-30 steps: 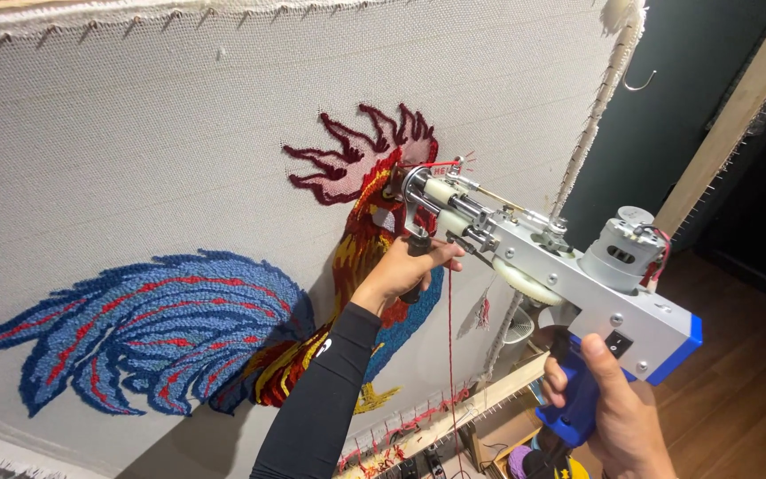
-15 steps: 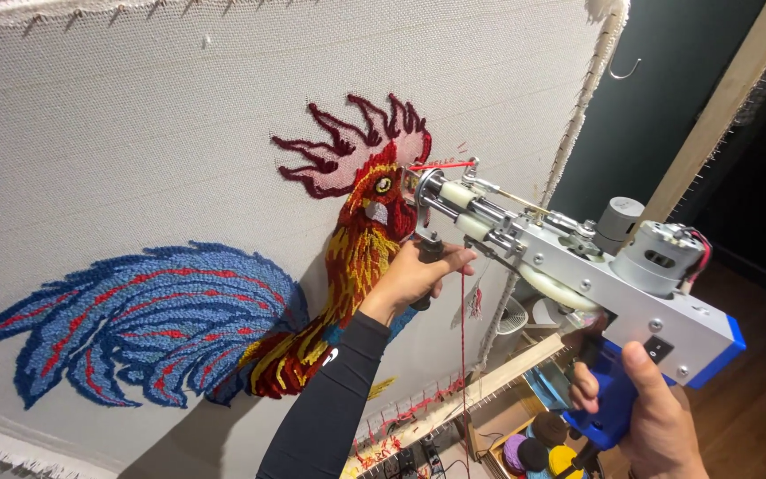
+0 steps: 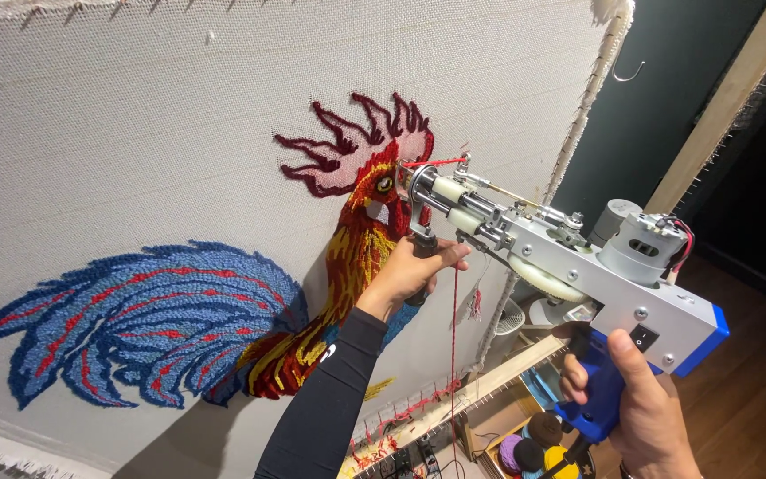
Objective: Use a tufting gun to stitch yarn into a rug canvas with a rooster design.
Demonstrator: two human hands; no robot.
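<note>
Needle of the tufting gun (image 3: 569, 266) has slid left from a second ago, onto the rooster's (image 3: 347, 257) beak; my left hand (image 3: 410, 270) grips its front handle, right hand (image 3: 636, 408) its blue grip.

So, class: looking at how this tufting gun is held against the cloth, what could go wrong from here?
1. The red yarn hangs loose beside the left hand and might snag.
2. The tufting gun tip sits at the rooster's head; a slip could mar finished pile.
3. The left hand's fingers are close to the moving front.

Bright even light, sharp, dark right edge
</note>
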